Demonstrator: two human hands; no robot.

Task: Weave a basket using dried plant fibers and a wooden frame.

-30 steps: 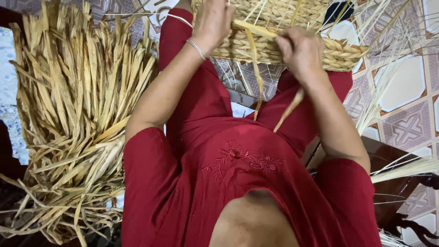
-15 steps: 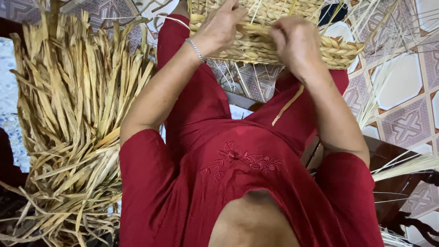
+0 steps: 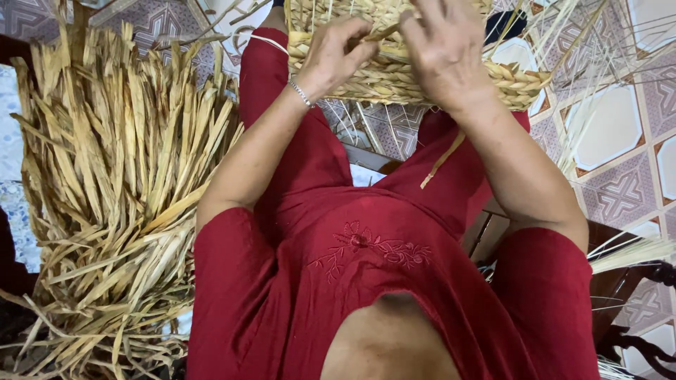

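A woven basket [image 3: 394, 74] of braided dry straw rests on my knees at the top of the view. My left hand [image 3: 334, 53] pinches a straw strand at the basket's thick braided rim. My right hand [image 3: 443, 49] lies over the rim beside it, fingers spread, touching the weave. A loose straw strand [image 3: 442, 160] hangs down from under my right hand across my red trousers. A thin silver bracelet [image 3: 301, 93] circles my left wrist.
A big heap of dry straw strips [image 3: 113, 204] lies to my left. Thin pale straw stalks [image 3: 598, 77] fan out on the right over the patterned floor tiles [image 3: 620, 197]. Dark wooden furniture [image 3: 627, 288] shows at lower right.
My right hand has opened and moved up over the basket rim. The long strand seen bent over the rim has been drawn in, leaving a shorter end hanging. My left hand closed on a strand.
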